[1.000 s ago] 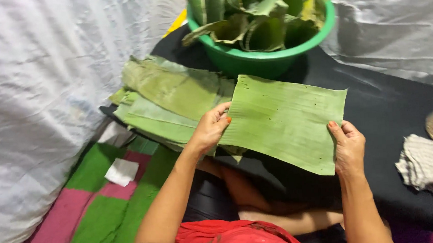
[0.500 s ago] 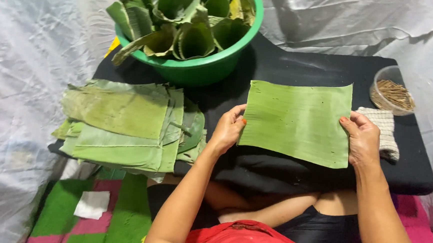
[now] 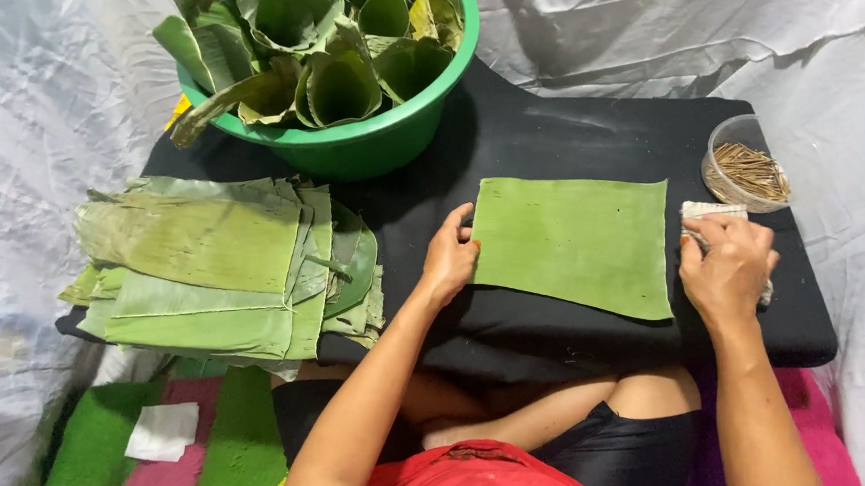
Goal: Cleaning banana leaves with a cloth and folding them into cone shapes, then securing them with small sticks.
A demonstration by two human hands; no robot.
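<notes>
My left hand (image 3: pixel 449 262) presses flat on the banana leaf (image 3: pixel 575 242) while my right hand (image 3: pixel 726 270) grips the cloth (image 3: pixel 713 212); careless wiping could tear it.

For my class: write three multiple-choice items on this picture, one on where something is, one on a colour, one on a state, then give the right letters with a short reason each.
1. Where is the stack of leaves?
A. left of the single leaf
B. inside the clear bowl
C. under the white cloth

2. What colour is the tub?
A. red
B. green
C. blue

3. How does the single leaf lie?
A. rolled into a cone
B. flat on the black board
C. folded in half

Answers:
1 A, the stack sits beyond the left hand.
2 B, its rim and wall are green.
3 B, it is spread out on the black board, between the left hand and the right hand.
</notes>
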